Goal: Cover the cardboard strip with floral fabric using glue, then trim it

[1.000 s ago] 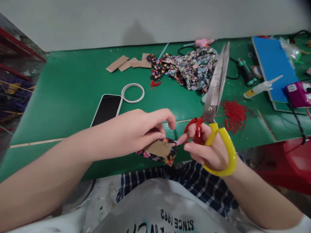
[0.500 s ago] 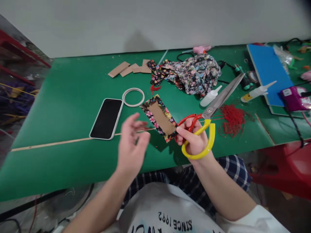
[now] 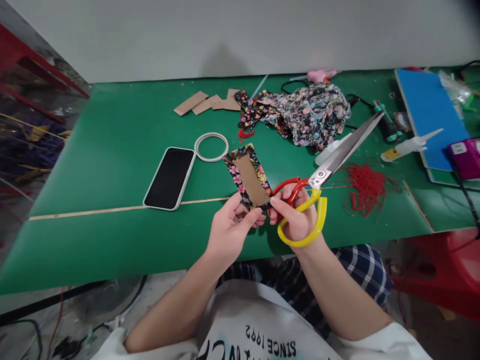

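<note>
Between both hands is a cardboard piece edged with dark floral fabric [image 3: 250,179], its bare brown middle facing up. My left hand [image 3: 232,227] pinches its lower left corner between thumb and fingers. My right hand [image 3: 298,212] grips the lower right corner with thumb and fingertips. The same hand also carries scissors [image 3: 320,175] with one red and one yellow handle loop; their blades point away to the upper right. Red tassel threads [image 3: 365,187] lie just right of the scissors. The fingers under the fabric-edged piece are partly hidden.
On the green table [image 3: 112,150] lie a phone [image 3: 170,178], a roll of tape [image 3: 211,147], cardboard pieces [image 3: 191,103] and bunched floral fabric [image 3: 311,112]. To the right are a glue bottle [image 3: 405,147], a blue board [image 3: 431,115] and a purple device [image 3: 467,159].
My left hand has moved right and closed on the lower corner of the fabric-edged cardboard. My right hand still holds that piece and the scissors. The view has shifted slightly.
</note>
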Available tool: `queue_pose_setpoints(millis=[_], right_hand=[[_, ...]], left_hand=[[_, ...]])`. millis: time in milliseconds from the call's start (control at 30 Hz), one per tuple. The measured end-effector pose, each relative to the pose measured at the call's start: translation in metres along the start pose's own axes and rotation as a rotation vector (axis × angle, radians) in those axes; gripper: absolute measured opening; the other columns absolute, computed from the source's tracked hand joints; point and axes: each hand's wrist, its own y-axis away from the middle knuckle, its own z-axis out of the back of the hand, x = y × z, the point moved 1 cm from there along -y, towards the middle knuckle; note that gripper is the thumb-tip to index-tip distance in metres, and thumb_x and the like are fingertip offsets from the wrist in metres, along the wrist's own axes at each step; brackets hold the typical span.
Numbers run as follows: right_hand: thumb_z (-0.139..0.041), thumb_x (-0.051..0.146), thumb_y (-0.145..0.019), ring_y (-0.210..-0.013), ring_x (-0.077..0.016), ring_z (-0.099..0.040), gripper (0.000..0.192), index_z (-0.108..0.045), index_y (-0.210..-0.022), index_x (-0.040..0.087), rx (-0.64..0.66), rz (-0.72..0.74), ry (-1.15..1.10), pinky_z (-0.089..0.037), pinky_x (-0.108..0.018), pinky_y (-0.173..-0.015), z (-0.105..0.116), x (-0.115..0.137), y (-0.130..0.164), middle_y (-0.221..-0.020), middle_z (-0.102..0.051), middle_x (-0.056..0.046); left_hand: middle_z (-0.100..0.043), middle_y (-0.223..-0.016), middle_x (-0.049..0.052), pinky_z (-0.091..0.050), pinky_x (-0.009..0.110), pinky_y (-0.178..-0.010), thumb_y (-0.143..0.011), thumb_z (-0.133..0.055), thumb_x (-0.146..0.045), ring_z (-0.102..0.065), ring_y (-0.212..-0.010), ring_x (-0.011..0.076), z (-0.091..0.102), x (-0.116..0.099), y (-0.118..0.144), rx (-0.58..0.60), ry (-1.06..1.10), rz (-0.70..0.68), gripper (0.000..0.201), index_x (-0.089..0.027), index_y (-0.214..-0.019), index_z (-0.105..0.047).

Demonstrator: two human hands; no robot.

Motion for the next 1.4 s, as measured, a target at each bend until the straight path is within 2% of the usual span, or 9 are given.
queue_pose_setpoints(millis=[200,433,600,767,900,1067,1167,1267,1400], right_hand=[[-0.071,0.022,-0.069,-0.043,-0.0069,-0.055,0.028,-0.043,-0.075,0.023,-0.071,-0.009,0.049,-0.046,-0.018,-0.036,0.002,-0.005,0.002,-0.057,-0.055,0.01],[-0.071,0.024,-0.069,-0.043,-0.0063,-0.055,0.029,-0.043,-0.076,0.023,-0.122,0.021,0.098,-0.048,-0.017,-0.038,0.001,-0.006,0.004,-0.058,-0.054,0.01],[-0.07,0.025,-0.069,-0.044,-0.0066,-0.056,0.028,-0.043,-0.076,0.023,-0.159,0.048,0.145,-0.049,-0.018,-0.039,0.0,-0.006,0.006,-0.059,-0.053,0.01],[-0.068,0.028,-0.07,-0.036,-0.0059,-0.047,0.029,-0.041,-0.076,0.023,-0.064,0.032,0.217,-0.04,-0.018,-0.033,0.003,0.003,0.002,-0.051,-0.049,0.011],[-0.067,0.036,-0.07,-0.034,-0.0046,-0.041,0.027,-0.046,-0.076,0.022,0.101,-0.012,0.52,-0.034,-0.018,-0.033,0.008,0.016,-0.001,-0.051,-0.047,0.01],[-0.064,0.059,-0.065,-0.053,-0.0115,-0.053,0.048,-0.048,-0.089,0.021,-0.004,0.172,0.869,-0.043,-0.025,-0.046,0.022,0.033,0.011,-0.073,-0.057,0.0],[-0.058,0.074,-0.059,-0.062,-0.0193,-0.06,0.065,-0.046,-0.09,0.019,0.029,0.391,1.376,-0.044,-0.029,-0.048,0.029,0.042,0.026,-0.08,-0.06,-0.006],[-0.052,0.077,-0.062,-0.063,-0.0213,-0.061,0.067,-0.049,-0.09,0.016,0.06,0.572,1.732,-0.043,-0.028,-0.048,0.035,0.047,0.037,-0.075,-0.061,-0.007],[-0.055,0.066,-0.07,-0.061,-0.0181,-0.061,0.057,-0.054,-0.095,0.014,0.01,0.715,1.932,-0.041,-0.027,-0.051,0.04,0.052,0.042,-0.074,-0.062,-0.005]], left_hand=[[-0.07,-0.075,0.007,-0.054,0.034,-0.071,-0.089,-0.039,-0.054,-0.067,-0.075,0.0211,0.002,0.005,-0.001,0.091,0.048,-0.06,0.047,-0.016,-0.107,-0.062],[-0.069,-0.079,-0.003,-0.054,0.026,-0.076,-0.078,-0.066,-0.035,-0.066,-0.073,0.0131,-0.001,0.022,-0.002,-0.172,-0.131,-0.212,0.059,-0.024,-0.133,-0.047],[-0.069,-0.076,-0.002,-0.055,0.024,-0.069,-0.085,-0.056,-0.037,-0.065,-0.068,0.0127,0.001,0.023,-0.002,-0.293,-0.237,-0.262,0.044,-0.025,-0.128,-0.054],[-0.067,-0.073,0.001,-0.054,0.024,-0.054,-0.078,-0.062,-0.044,-0.061,-0.058,0.0122,0.009,0.012,-0.012,-0.208,0.086,-0.17,0.041,-0.018,-0.11,-0.064],[-0.065,-0.067,0.001,-0.045,0.017,-0.04,-0.069,-0.073,-0.035,-0.055,-0.047,0.0078,0.015,0.002,-0.019,-0.049,0.116,-0.029,0.025,-0.014,-0.081,-0.067],[-0.062,-0.057,-0.003,-0.049,0.015,-0.044,-0.067,-0.076,-0.029,-0.06,-0.045,0.0082,0.021,-0.004,-0.017,-0.331,0.19,-0.164,0.022,-0.014,-0.072,-0.061],[-0.065,-0.06,-0.003,-0.052,0.016,-0.048,-0.064,-0.077,-0.027,-0.064,-0.049,0.0098,0.019,-0.01,-0.01,-0.48,0.268,-0.245,0.024,-0.015,-0.076,-0.061],[-0.067,-0.063,-0.002,-0.053,0.015,-0.047,-0.063,-0.078,-0.024,-0.064,-0.049,0.0099,0.014,-0.017,-0.002,-0.516,0.317,-0.283,0.022,-0.014,-0.077,-0.063],[-0.069,-0.066,-0.001,-0.055,0.016,-0.05,-0.068,-0.075,-0.023,-0.065,-0.051,0.0096,0.007,-0.025,0.01,-0.483,0.367,-0.299,0.017,-0.015,-0.08,-0.067]])
